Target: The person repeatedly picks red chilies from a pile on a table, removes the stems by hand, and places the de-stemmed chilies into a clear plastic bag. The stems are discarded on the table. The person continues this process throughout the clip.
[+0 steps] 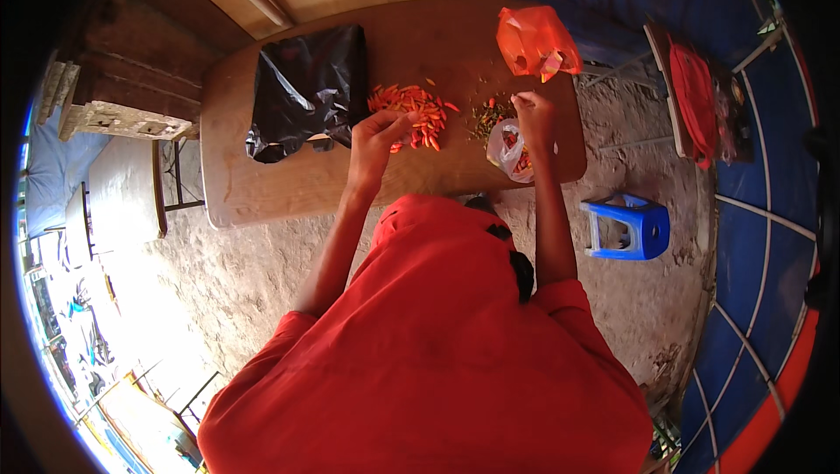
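My left hand is at the near-left edge of a pile of small red and orange chilli peppers on a wooden table. Its thumb and fingers are bent together, and whether a chilli is between them is hard to see. Over the table's right part, my right hand has its fingers curled with the tips close together. Anything in them is too small to make out. Beside it lies a heap of green chilli stems. Below that, a clear plastic bag holds some red chillies, partly covered by my right forearm.
A black plastic bag lies left of the chilli pile. At the table's back right sits an orange plastic bag. A blue plastic stool is on the rough floor to the right, near a blue tarpaulin wall.
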The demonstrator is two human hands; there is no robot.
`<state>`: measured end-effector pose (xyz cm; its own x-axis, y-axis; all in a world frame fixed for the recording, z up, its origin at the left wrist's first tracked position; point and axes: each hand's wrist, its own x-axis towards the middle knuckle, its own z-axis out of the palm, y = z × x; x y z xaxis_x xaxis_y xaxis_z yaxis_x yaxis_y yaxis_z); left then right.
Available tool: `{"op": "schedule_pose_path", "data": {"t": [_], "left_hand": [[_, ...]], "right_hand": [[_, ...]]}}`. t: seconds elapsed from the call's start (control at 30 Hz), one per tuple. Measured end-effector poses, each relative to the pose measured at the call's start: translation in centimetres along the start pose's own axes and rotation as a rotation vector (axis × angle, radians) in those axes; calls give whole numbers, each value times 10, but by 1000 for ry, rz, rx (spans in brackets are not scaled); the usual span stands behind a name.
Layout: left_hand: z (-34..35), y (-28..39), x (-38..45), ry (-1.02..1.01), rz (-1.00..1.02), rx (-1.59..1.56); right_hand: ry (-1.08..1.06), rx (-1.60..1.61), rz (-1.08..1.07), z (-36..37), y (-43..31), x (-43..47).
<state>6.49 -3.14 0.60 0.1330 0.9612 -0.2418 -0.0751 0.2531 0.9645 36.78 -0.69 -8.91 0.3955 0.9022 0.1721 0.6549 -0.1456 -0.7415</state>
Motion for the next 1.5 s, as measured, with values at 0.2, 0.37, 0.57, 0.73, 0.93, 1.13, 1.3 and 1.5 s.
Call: {"op": "schedule_pose_path", "data": {"t": [0.2, 0.37, 0.57, 0.73, 0.93, 1.13, 1.3, 1.5], "left_hand": [[-52, -38, 55, 48, -29, 137], [-73, -96, 115, 26, -25, 430], [-74, -150, 164, 33, 79, 1074], [-23, -142, 158, 51, 236, 906], [108, -104, 74, -355, 26, 729], [164, -119, 56, -294, 202, 817], [166, -105, 54, -434, -195, 125], [217, -67, 30, -411, -143, -88]], "right_hand": [[52, 218, 23, -18, -15, -26], [-172, 629, 490, -45, -20, -84], [-35, 600, 598, -72, -18, -123], [20, 568, 645, -90, 0, -137], [-157, 605, 361, -72, 33, -108], [-832, -69, 241, -10, 100, -48], [-421, -117, 326, -50, 91, -75], [-306, 22, 230, -125, 53, -63]]}}
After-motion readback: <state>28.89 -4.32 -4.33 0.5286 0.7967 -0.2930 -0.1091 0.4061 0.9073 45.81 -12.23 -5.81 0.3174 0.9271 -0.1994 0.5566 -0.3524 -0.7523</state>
